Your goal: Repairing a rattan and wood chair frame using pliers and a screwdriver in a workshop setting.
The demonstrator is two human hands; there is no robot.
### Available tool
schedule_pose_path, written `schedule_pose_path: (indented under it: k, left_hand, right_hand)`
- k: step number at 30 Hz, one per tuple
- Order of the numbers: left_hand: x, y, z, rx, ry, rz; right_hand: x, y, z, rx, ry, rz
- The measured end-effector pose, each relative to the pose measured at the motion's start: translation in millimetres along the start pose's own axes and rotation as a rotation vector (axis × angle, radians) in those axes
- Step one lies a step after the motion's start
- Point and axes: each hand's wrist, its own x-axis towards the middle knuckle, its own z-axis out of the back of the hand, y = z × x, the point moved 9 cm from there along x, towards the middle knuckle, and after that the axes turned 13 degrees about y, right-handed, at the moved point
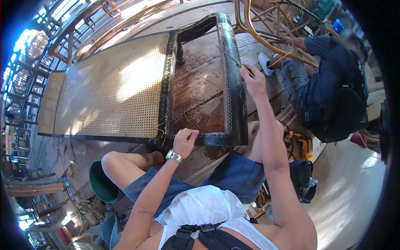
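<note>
In front of me lies a long dark wooden furniture frame with a woven cane panel across its left part. Its right section is an opening, edged by a row of small holes, through which the floor shows. My right hand is closed around the yellow and black handle of a screwdriver. The thin shaft points up and left over the holed right rail. At the near edge of the opening, my left hand rests with fingers curled together. Whatever they may pinch is too small to make out.
Cane scraps lie around the opening. A co-worker sits at the right, one hand at a bent rattan frame. A yellow power tool and a pale board lie at my right. A green bucket stands by my left leg.
</note>
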Motion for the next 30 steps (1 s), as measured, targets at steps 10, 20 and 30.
schedule_pose_path:
  k: [10, 20, 30]
  left_hand:
    - [27, 26, -18, 0.189, 0.049, 0.178]
    - [24, 7, -3, 0.197, -0.099, 0.023]
    - [22, 6, 4, 0.175, -0.155, 0.019]
  right_hand:
    - [124, 2, -33, -0.221, 0.439, 0.059]
    - [137, 18, -148, -0.883, 0.648, 0.368]
    - [133, 35, -146, -0.936, 0.458, 0.403]
